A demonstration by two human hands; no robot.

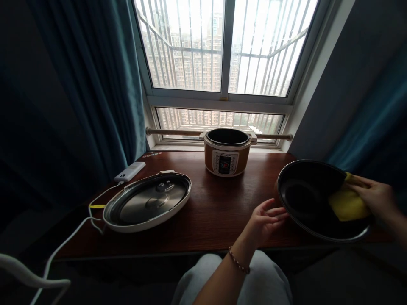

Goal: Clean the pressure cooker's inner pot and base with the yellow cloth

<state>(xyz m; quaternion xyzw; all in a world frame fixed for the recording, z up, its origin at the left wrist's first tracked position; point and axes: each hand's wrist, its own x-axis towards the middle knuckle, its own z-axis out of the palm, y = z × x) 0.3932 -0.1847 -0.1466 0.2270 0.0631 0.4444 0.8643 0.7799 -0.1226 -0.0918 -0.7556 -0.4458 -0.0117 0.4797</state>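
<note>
A dark inner pot (pixel 305 190) is tilted toward me at the right of the wooden table (pixel 216 212). My left hand (pixel 265 218) rests against the pot's left outer wall, fingers curved around it. My right hand (pixel 377 195) presses a yellow cloth (pixel 346 203) against the pot's inside right wall. The orange rice cooker body (pixel 227 152) stands without its lid at the back centre by the window. Its lid (pixel 148 202) lies upside down on the table at the left.
A white power bank (pixel 129 171) with a white cable (pixel 63 245) lies at the table's left back. Blue curtains hang at both sides. A wooden rod (pixel 178 132) runs along the window sill. My knees are under the front edge.
</note>
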